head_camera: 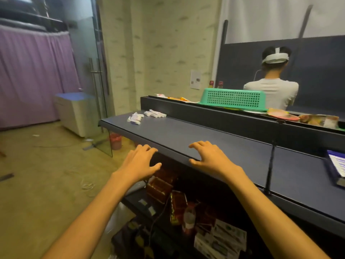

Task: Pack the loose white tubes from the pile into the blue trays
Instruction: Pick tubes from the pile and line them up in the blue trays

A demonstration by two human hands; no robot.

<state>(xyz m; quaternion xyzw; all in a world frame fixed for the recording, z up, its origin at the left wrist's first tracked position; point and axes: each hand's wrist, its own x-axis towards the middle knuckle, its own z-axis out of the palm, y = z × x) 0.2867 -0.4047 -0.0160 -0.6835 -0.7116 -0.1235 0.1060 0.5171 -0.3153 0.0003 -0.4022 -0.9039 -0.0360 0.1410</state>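
- So we're basically at the start here, as far as we can judge. Both hands hold nothing: our left hand hovers at the front edge of the dark blue counter with fingers spread and relaxed, and our right hand has its fingers loosely bent, tips on or just above the counter top, thumb at the front edge.
- The loose white tubes sit way off at the far left end of the counter, well apart from both hands. They look split into two little clusters, one nearer the edge and one by the back wall of the counter.
- Counting them: too small and blurry to nail down, so we can't give a true number. Maybe a dozen or so in all.
- Blue trays: we only see one, the blue tray cut off at the right edge of the frame, with white tubes already lined up in it. How full it is, we can't tell.
- So what's left looks like that whole far pile.
- Also around: one green basket upside down on the ledge behind, and one person beyond it with their back to us.
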